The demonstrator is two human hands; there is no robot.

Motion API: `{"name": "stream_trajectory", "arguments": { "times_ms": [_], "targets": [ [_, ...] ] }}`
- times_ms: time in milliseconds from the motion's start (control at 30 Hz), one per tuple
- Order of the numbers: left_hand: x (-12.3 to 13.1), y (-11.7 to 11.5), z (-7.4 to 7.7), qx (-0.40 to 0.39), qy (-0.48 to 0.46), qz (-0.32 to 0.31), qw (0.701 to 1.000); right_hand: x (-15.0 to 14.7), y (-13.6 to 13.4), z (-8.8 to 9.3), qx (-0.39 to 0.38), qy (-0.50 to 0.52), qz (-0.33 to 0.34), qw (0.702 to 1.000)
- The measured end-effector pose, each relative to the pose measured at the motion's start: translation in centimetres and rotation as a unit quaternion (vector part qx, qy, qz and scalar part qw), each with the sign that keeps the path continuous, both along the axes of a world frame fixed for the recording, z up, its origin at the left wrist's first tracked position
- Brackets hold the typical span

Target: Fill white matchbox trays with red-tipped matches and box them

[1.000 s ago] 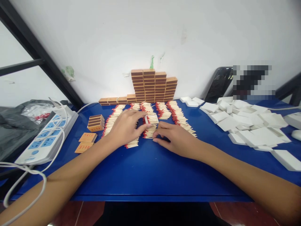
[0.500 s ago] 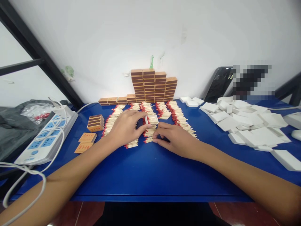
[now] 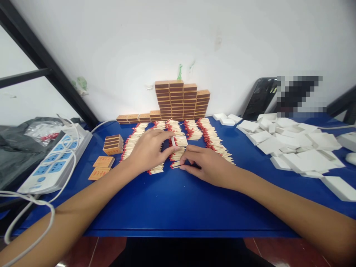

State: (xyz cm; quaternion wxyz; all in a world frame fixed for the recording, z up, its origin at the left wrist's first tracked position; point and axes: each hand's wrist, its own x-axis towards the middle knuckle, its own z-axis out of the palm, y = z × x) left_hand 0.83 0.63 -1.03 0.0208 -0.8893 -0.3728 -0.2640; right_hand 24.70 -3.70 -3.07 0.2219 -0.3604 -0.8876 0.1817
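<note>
A pale wall (image 3: 111, 48) marked with scraps of green and white backs a blue table (image 3: 167, 211), with a black metal frame (image 3: 30, 37) slanting at the left and reddish floor tiles (image 3: 97, 252) below.

At the centre, a person's left hand (image 3: 148, 150) grips a small white tray (image 3: 173, 141) by its left end, thumb and fingers pinched on it; red-tipped matches (image 3: 180, 140) lie inside. The tray sits over the middle of five bands of loose matches (image 3: 215, 142), their heads pointing left. Just nearer, the right hand (image 3: 207, 163) is curled, thumb and forefinger at the stick ends of that middle band; whether they grip a match cannot be told.

Against the wall rises a stack of matchboxes (image 3: 176, 102) with dark brown sides, a low row of boxes (image 3: 133, 118) to its left. A block of matchboxes (image 3: 113, 144) and two flat-lying boxes (image 3: 102, 162) rest left of the matches. White trays (image 3: 303, 142) heap at the right, some base up, near a dark, glossy device (image 3: 260, 98) leaning on the wall.

At far left, a white cable (image 3: 75, 159) loops over a power strip (image 3: 52, 163) with blue sockets, beside a clear bag (image 3: 41, 133) holding something red.
</note>
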Motion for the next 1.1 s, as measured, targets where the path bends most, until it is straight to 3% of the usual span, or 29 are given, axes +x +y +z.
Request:
{"name": "stream_trajectory", "arguments": {
  "times_ms": [267,500,800,967,1100],
  "targets": [
    [-0.2,0.2,-0.4,0.011,-0.008,-0.01,1.0,0.0,0.0,-0.1,-0.011,-0.014,0.003,1.0],
    [-0.1,0.1,-0.3,0.012,-0.006,-0.008,1.0,0.5,0.1,0.9,-0.037,-0.032,0.007,0.999],
    [0.0,-0.1,-0.2,0.01,0.004,-0.019,1.0,1.6,1.5,1.7,0.054,0.019,-0.049,0.997],
    [-0.1,-0.1,-0.1,0.008,0.006,-0.009,1.0,1.8,1.4,1.7,0.035,-0.01,-0.031,0.999],
    [-0.1,-0.1,-0.1,0.001,0.01,-0.006,1.0,2.3,1.4,1.4,-0.007,-0.05,0.02,0.999]
  ]
}}
